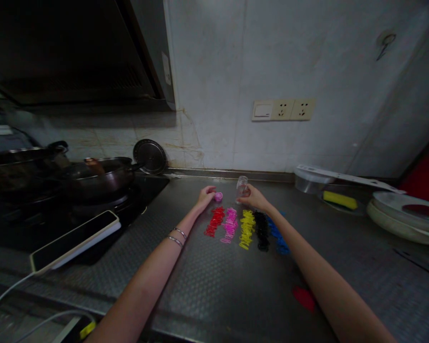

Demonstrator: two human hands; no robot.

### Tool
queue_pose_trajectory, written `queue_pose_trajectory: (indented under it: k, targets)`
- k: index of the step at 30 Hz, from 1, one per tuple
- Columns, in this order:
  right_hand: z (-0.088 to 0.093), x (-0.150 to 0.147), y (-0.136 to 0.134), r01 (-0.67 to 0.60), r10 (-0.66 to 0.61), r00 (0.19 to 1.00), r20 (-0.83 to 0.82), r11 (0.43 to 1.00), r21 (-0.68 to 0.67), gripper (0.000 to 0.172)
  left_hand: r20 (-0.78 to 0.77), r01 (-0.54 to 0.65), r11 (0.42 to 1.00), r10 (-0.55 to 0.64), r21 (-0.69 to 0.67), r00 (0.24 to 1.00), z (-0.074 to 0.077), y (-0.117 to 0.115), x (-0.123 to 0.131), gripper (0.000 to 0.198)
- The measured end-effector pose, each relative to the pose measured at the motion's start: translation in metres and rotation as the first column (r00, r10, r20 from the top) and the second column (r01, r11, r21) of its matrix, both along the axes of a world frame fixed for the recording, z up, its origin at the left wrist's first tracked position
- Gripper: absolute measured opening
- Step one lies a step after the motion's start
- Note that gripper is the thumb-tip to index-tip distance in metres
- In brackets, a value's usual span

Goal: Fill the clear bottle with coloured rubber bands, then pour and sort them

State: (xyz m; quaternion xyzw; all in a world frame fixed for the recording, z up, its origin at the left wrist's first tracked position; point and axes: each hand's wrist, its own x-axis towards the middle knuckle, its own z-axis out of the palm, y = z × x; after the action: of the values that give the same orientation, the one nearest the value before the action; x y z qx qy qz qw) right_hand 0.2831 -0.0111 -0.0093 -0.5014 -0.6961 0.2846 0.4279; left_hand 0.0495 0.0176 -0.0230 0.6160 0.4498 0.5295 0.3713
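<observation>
Hands (204, 196) outstretched, right (253, 197) clasping jar (242, 183)

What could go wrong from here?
1. Right forearm partly covers the blue pile in view; it might drag pieces into the black pile.
2. Clear jar in the right hand could slip.
3. Phone cable runs off the counter; a snag might pull it.
</observation>
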Motion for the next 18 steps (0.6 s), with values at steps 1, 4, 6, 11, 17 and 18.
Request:
queue_pose_trajectory:
  k: [1, 4, 6, 11, 17, 18]
  targets:
    - [0.0, -0.003, -0.001, 0.001, 0.0, 1.0, -0.007, 1.0, 0.008, 0.057, -0.003, 0.0, 1.0, 0.0, 0.001, 1.0, 0.0, 0.0, 0.0, 0.037]
    - [0.0, -0.011, -0.003, 0.002, -0.001, 1.0, -0.018, 1.0, 0.02, 0.056, -0.008, -0.003, 1.0, 0.003, -0.002, 1.0, 0.001, -0.001, 0.0, 0.036]
    - [0.0, -0.014, -0.005, -0.004, 0.004, 1.0, -0.018, 1.0, 0.016, 0.056, -0.01, -0.001, 1.0, 0.001, 0.0, 1.0, 0.001, -0.001, -0.001, 0.035]
    - [0.002, -0.012, -0.007, 0.0, 0.0, 1.0, -0.001, 1.0, -0.008, 0.057, -0.012, 0.008, 1.0, -0.008, -0.006, 1.0, 0.002, -0.002, -0.001, 0.036]
    - [0.002, 0.002, -0.005, 0.02, -0.02, 1.0, -0.007, 0.999, -0.035, 0.058, -0.007, 0.003, 1.0, -0.003, -0.018, 1.0, 0.003, -0.003, 0.0, 0.036]
    - [0.001, 0.004, -0.004, 0.017, -0.017, 1.0, -0.012, 0.999, -0.047, 0.058, -0.007, 0.004, 1.0, -0.005, -0.017, 1.0, 0.003, -0.003, 0.0, 0.036]
